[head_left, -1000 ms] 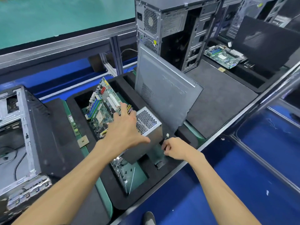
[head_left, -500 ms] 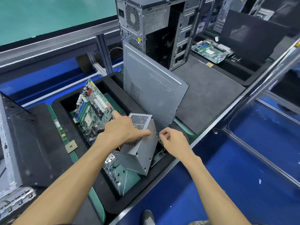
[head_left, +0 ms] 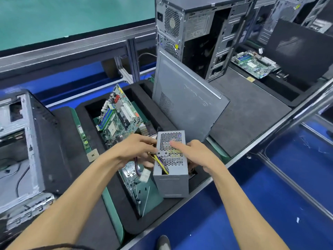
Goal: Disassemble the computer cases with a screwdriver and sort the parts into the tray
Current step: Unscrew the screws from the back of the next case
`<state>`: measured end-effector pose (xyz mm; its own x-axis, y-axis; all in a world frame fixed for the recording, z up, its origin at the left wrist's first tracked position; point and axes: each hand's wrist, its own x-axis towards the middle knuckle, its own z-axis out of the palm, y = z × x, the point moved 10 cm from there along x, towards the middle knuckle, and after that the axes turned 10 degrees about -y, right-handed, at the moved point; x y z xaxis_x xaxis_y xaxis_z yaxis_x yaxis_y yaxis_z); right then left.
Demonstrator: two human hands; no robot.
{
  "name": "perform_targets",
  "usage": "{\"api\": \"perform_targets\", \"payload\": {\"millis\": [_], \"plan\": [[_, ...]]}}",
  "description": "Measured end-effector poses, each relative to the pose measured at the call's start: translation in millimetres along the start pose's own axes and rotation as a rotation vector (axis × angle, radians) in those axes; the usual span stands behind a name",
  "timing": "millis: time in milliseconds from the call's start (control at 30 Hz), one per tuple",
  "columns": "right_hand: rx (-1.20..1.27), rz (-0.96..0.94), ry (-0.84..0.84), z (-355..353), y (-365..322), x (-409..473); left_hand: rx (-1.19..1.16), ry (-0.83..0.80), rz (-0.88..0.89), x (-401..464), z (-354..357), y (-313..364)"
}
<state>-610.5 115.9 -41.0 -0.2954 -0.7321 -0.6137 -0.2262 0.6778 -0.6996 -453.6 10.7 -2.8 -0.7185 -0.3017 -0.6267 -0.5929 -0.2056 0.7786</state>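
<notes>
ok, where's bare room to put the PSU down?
Free: the grey mat between the leaning side panel and the right rail. Crowded: the tray, where the motherboard, cables and both hands surround the PSU.

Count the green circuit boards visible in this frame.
2. One circuit board leans tilted in the near foam tray; another lies flat in the far tray, upper right. Others may be hidden.
</notes>
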Motion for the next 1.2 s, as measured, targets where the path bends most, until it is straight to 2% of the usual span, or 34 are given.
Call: {"api": "perform_targets", "payload": {"millis": [200, 333, 500, 667, 800, 967, 1200], "plan": [[0.062, 0.033, -0.077, -3, -5, 8, -0.309, -0.063, 0.046, -8, 13, -10], [0.075, 0.035, -0.015, -15, -11, 18, -0.423, 0.011, 0.073, -2, 11, 3], [-0.071, 0.023, 0.043, -26, -37, 37, -0.399, 0.108, 0.120, 15, 5, 22], [-0.028, -0.089, 0.051, -10, -55, 58, -0.331, 0.251, 0.179, 27, -7, 21], [-0.061, -0.056, 0.066, -7, -52, 74, -0.395, 0.335, 0.209, 31, -21, 10], [-0.065, -0.072, 0.101, -2, -36, 77, -0.323, 0.290, 0.228, 42, -7, -4], [-0.143, -0.064, 0.160, 2, -21, 75, -0.224, 0.256, 0.163, 52, 5, -36]]}}
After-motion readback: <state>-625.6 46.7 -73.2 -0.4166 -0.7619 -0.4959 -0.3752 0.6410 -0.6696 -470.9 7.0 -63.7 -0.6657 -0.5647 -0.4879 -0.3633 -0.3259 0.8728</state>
